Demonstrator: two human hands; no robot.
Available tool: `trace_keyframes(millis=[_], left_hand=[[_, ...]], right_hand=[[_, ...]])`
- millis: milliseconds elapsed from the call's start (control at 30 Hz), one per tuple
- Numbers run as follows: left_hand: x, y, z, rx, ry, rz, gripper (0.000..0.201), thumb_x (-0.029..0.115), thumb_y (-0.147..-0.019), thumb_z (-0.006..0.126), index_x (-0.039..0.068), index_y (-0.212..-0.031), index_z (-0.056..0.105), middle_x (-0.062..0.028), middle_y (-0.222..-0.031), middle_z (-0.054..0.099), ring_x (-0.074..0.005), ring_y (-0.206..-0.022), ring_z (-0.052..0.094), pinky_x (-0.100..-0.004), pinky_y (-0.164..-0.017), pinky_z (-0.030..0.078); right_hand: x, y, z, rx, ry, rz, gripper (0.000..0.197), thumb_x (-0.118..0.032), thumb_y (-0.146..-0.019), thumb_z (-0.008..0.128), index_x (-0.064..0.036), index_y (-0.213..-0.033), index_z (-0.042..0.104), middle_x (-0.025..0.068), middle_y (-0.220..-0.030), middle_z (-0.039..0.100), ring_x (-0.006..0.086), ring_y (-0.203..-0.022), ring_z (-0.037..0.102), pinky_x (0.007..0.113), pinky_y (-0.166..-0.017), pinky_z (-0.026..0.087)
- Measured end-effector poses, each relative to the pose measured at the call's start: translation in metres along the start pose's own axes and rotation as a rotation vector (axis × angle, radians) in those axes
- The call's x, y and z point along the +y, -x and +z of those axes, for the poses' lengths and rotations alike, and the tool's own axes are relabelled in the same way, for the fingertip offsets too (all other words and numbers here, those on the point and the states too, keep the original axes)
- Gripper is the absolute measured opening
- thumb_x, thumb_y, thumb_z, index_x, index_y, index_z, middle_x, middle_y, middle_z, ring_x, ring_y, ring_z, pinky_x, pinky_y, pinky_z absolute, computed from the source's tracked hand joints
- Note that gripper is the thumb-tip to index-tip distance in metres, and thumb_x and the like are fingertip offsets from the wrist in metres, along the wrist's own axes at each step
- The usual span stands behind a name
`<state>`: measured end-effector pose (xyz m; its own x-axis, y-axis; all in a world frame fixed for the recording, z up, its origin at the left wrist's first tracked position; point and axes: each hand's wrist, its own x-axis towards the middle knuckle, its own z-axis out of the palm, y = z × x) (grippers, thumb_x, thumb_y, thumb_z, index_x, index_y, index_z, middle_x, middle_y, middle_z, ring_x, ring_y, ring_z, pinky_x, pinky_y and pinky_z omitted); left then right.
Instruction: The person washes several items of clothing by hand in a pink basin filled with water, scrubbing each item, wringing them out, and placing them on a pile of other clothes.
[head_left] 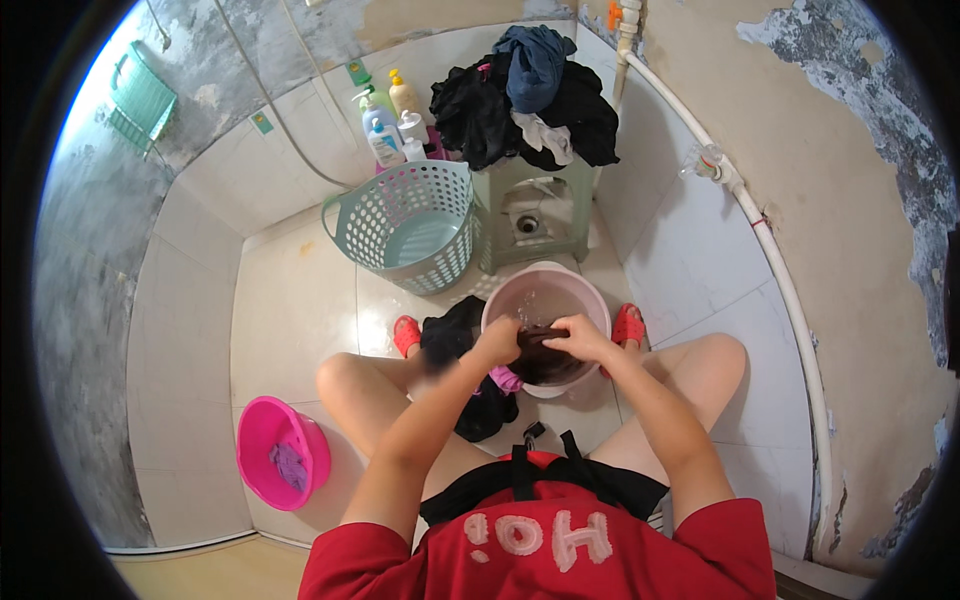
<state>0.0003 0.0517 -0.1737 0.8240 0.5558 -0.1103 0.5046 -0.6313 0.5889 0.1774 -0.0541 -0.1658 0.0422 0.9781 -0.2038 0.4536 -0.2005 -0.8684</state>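
Dark brown-black, limp cloth (547, 364) is held between both hands over a pale pink, round plastic basin (546, 275), in which water can be seen. By the left hand (503, 342), curled tight, the cloth is gripped at one end; by the right hand (581, 337), it is pinched between thumb and bent fingers at the other. The cloth's upper edge is stretched crosswise from hand to hand, so its long axis there is set side to side, while the loose bulk is let hang below the hands, toward the wearer's body, inside the near half of the basin. Neither hand can be called clearly nearer to that bulk, since it is hung between them. Just below the left hand, a crumpled pink-purple cloth (507, 379) is seen at the basin's edge, and to the left of the same hand a heap of black fabric (452, 326) is spread on the pale tiled floor (300, 300). Beyond the left hand, ahead and to its left, a grey-green perforated plastic basket (440, 262) is placed; straight ahead of both hands, past the basin, a pale green plastic stool (578, 215) is loaded with dark clothes (470, 112).
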Motion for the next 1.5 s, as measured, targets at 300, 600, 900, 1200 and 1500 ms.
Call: trace_keyframes(millis=[300, 600, 900, 1200, 1500], left_hand=[[-0.013, 0.019, 0.049, -0.015, 0.925, -0.150, 0.041, 0.005, -0.069, 0.069, 0.000, -0.108, 0.056, -0.0077, -0.098, 0.061, -0.0167, -0.090, 0.057, -0.0298, -0.081, 0.045], [0.108, -0.005, -0.158, 0.448, 1.289, 0.128, 0.026, 0.024, -0.093, 0.049, 0.001, -0.098, 0.060, 0.0011, -0.090, 0.060, -0.0069, -0.080, 0.052, -0.0235, -0.073, 0.043], [0.089, -0.010, -0.146, 0.597, 0.321, -0.010, 0.043, 0.035, -0.091, 0.047, -0.005, -0.077, 0.055, -0.0274, -0.068, 0.051, -0.0447, -0.064, 0.045, -0.0425, -0.059, 0.040], [-0.035, 0.019, -0.003, -0.134, 0.581, -0.468, 0.041, 0.031, -0.075, 0.070, -0.003, -0.097, 0.065, -0.0128, -0.080, 0.066, -0.0253, -0.069, 0.062, -0.0354, -0.068, 0.048], [0.106, 0.015, -0.195, 0.487, 0.599, 0.019, 0.019, 0.012, -0.076, 0.067, -0.003, -0.078, 0.057, -0.0009, -0.064, 0.053, -0.0071, -0.062, 0.046, -0.0253, -0.055, 0.040]], right_hand=[[-0.062, 0.014, -0.034, 0.124, -0.402, -0.104, 0.022, -0.014, -0.082, 0.064, 0.0029, -0.096, 0.060, 0.0040, -0.085, 0.063, 0.0096, -0.077, 0.055, 0.026, -0.071, 0.045], [-0.177, 0.033, -0.115, 0.617, -0.448, -0.565, 0.015, -0.006, -0.080, 0.064, -0.0021, -0.091, 0.055, 0.0000, -0.082, 0.058, 0.0072, -0.076, 0.052, 0.022, -0.071, 0.044], [-0.099, 0.012, -0.088, 0.818, 0.010, -0.279, 0.018, -0.019, -0.085, 0.057, -0.0009, -0.087, 0.056, 0.0142, -0.069, 0.053, 0.0214, -0.062, 0.050, 0.029, -0.063, 0.043], [0.091, 0.005, 0.001, 0.644, -0.435, 0.706, 0.031, -0.030, -0.091, 0.047, -0.0033, -0.104, 0.057, 0.0079, -0.093, 0.059, 0.0194, -0.081, 0.053, 0.037, -0.065, 0.046], [-0.135, 0.030, -0.130, 0.497, -0.646, -0.075, 0.036, -0.028, -0.085, 0.060, 0.0025, -0.102, 0.054, 0.0081, -0.098, 0.059, 0.0142, -0.090, 0.054, 0.029, -0.080, 0.044]])
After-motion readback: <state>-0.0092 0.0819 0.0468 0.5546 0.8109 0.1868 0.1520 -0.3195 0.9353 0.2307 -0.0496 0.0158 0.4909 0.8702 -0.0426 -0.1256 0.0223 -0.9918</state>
